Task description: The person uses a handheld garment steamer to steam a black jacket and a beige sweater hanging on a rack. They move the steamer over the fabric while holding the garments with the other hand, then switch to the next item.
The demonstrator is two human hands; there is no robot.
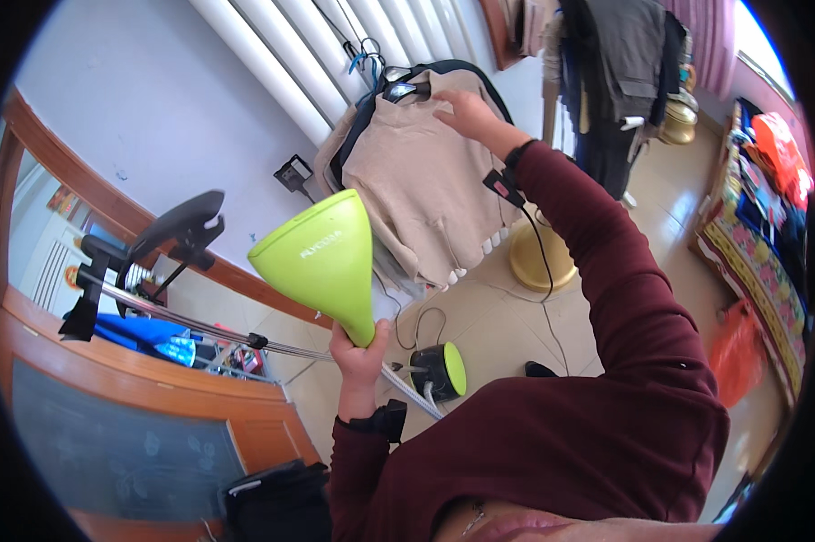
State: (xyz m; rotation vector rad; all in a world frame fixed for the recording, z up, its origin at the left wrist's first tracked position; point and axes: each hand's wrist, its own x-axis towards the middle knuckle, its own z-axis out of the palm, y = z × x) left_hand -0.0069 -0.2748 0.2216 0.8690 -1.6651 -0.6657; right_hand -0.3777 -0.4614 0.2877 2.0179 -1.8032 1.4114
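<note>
My left hand (360, 356) is closed around the handle of a lime-green Flyco garment steamer head (319, 257), its broad end tilted up to the left. My right hand (467, 114) reaches to the collar area of a beige sweater (421, 162), fingers apart; whether they touch the fabric is not plain. The sweater hangs on a hanger among other garments beside a white radiator (306, 61). A ribbed hose (410, 393) runs below my left hand near the black and green steamer base (441, 371) on the tiled floor.
The steamer's metal pole (177, 313) with a dark hanger bracket (177, 223) leans across the left. Cables lie on the floor near a gold round stand base (541, 257). Dark trousers (624, 61) hang at upper right. A red plastic bag (738, 352) is beside a patterned bed edge (753, 278).
</note>
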